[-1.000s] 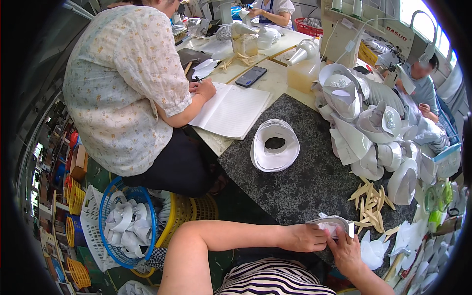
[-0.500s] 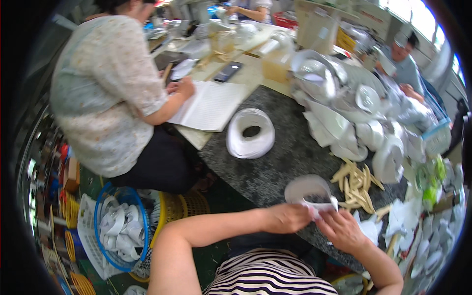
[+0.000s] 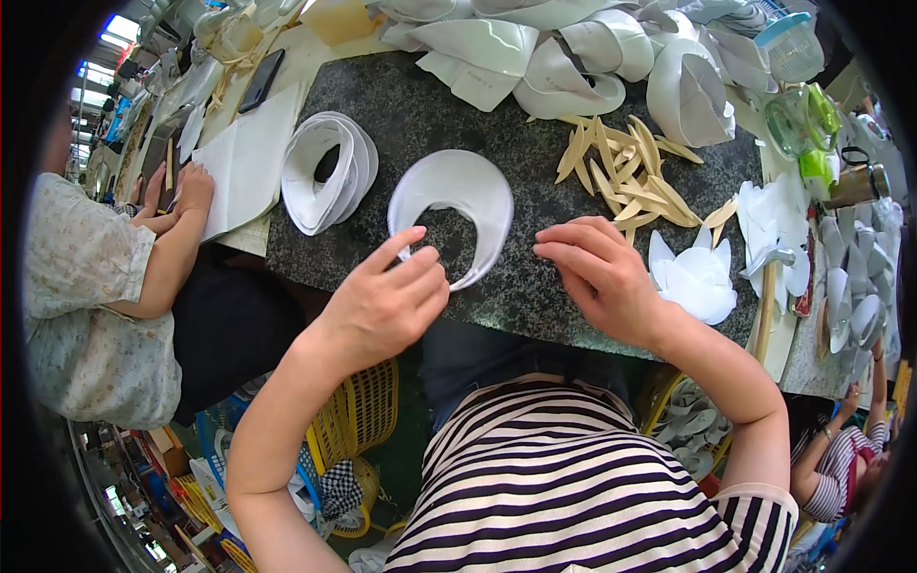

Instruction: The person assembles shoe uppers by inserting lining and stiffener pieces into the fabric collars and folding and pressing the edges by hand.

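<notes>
A curved white ring-shaped sheet piece (image 3: 485,196), gapped at its near-left side, is on the dark speckled tabletop (image 3: 411,95) in front of me. My left hand (image 3: 387,296) is at the gap, its index finger stretched over the ring's left end and the other fingers half bent; the thumb is hidden. A bit of white shows between the fingers. To the right of the ring, my right hand (image 3: 602,272) hovers with nothing in it, fingers loosely extended. Left of the ring stands a stack of similar white rings (image 3: 353,181).
Pale wooden-looking slivers (image 3: 645,181) lie right of centre. White offcuts (image 3: 702,282) sit beside my right wrist. Curved white pieces (image 3: 478,57) heap up at the back. At left, a person's arm (image 3: 177,248) rests near an open notebook (image 3: 253,167). Yellow baskets (image 3: 368,411) stand below the table.
My view has turned, so the table fills more of it. The ring has gone from between both hands to the tabletop left of centre; my right hand has come away from it.
</notes>
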Action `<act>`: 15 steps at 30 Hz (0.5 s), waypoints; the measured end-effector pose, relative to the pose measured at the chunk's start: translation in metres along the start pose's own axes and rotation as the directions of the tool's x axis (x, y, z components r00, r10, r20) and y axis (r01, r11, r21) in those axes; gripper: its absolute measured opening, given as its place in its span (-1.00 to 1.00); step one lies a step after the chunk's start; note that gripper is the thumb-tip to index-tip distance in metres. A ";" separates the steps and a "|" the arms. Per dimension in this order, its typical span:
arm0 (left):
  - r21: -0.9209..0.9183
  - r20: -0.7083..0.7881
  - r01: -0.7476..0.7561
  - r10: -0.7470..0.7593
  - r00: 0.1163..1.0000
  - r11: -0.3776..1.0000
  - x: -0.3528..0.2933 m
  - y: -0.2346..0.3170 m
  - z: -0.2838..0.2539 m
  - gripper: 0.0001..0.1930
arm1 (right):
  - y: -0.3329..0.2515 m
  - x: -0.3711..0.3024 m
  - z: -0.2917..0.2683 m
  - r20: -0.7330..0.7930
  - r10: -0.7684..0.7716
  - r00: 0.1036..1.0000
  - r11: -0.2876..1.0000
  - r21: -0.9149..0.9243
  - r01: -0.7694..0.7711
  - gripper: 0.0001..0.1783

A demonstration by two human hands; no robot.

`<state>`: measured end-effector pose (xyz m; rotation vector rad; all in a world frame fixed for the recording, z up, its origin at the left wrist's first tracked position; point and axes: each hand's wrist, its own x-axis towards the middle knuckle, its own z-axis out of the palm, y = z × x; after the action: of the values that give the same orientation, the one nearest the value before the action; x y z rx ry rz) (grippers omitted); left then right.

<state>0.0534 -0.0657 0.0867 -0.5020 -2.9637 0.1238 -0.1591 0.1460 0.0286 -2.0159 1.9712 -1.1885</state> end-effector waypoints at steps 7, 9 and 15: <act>0.131 0.065 0.026 -0.035 0.997 0.991 0.005 0.066 0.027 -0.56 | 0.004 -0.015 0.015 0.271 -0.065 0.960 0.982 -0.152 0.109 -0.39; 0.207 0.071 0.027 -0.042 0.997 0.978 0.002 0.081 0.035 -0.54 | 0.006 -0.016 0.011 0.334 -0.081 0.939 0.971 -0.186 0.150 -0.43; 0.270 -0.028 0.137 -0.134 0.991 0.953 -0.003 0.100 0.053 -0.58 | -0.021 -0.018 0.026 0.411 -0.178 0.894 0.942 -0.191 0.276 -0.42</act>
<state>0.0809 0.0238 0.0233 -0.2611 -2.8940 0.5031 -0.1250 0.1538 0.0143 -2.4293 1.7880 -0.5199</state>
